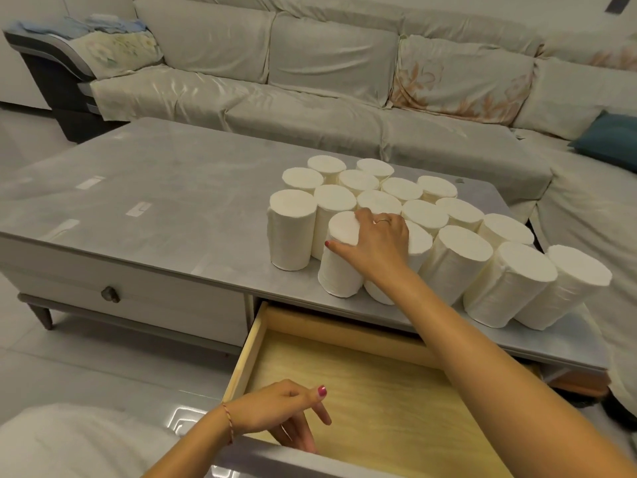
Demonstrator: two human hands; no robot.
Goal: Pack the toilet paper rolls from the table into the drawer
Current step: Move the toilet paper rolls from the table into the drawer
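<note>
Several white toilet paper rolls (448, 236) stand upright in a cluster on the right half of the grey table (155, 201). My right hand (375, 239) reaches over the table's front edge and grips the top of the front roll (339, 267), thumb on its near side, fingers over its top. Below the tabletop the wooden drawer (379, 401) is pulled out, and I see no rolls in it. My left hand (286, 412) hangs over the drawer's near left corner with loosely bent fingers, holding nothing.
A second drawer with a dark knob (110, 294) is closed on the table's left side. A covered beige sofa (310, 81) runs behind the table and wraps round on the right. A teal cushion (610, 139) lies at the right. White floor (103, 367) lies left of the drawer.
</note>
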